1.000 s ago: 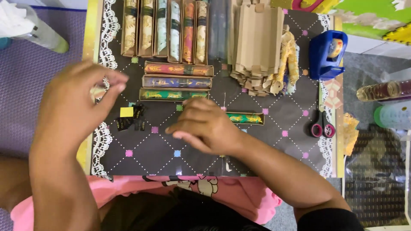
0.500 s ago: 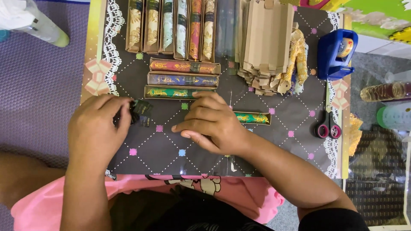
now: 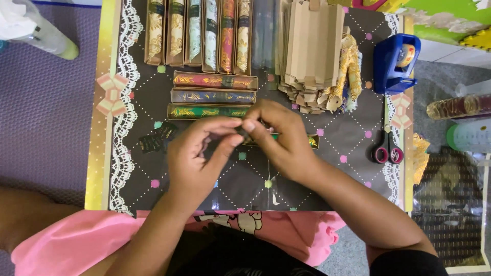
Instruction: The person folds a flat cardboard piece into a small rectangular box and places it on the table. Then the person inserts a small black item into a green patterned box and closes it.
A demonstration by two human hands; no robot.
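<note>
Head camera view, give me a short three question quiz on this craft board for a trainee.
1. True or false: the scissors lie on the board's right side, near the person's right hand.
2. How many patterned boxes lie crosswise in the stack just above the hands: A two, B three, C five?
3. Fill in: the blue tape dispenser sits at the board's upper ____ corner.

Key: 1 true. 2 B. 3 right.

Note: both hands meet at the board's middle, left hand fingers pinching a small dark piece; the piece is too hidden to tell what it is.
</note>
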